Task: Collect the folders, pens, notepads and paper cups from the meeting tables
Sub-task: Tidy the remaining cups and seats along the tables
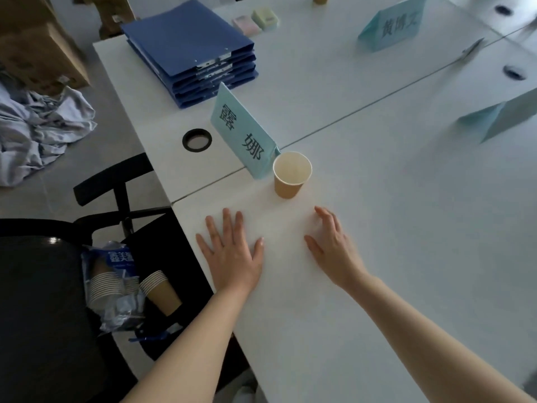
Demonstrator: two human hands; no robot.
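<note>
A single brown paper cup (pixel 291 174) stands upright on the white table (pixel 377 228), touching the corner of a light-blue name card (pixel 242 138). My left hand (pixel 231 251) lies flat on the table, fingers spread, below and left of the cup. My right hand (pixel 334 248) hovers or rests below and right of the cup with relaxed fingers, holding nothing. A stack of several blue folders (pixel 191 50) sits at the table's far left corner. Two small notepads, pink (pixel 245 24) and green (pixel 264 16), lie beyond the folders.
A black chair (pixel 43 301) at the left carries a torn bag of stacked paper cups (pixel 113 283) and a loose cup stack (pixel 161 290). More name cards (pixel 392 24) (pixel 502 117) stand on the table. A cable hole (pixel 197 140), cardboard boxes (pixel 37 50) and crumpled cloth (pixel 37 126) are at left.
</note>
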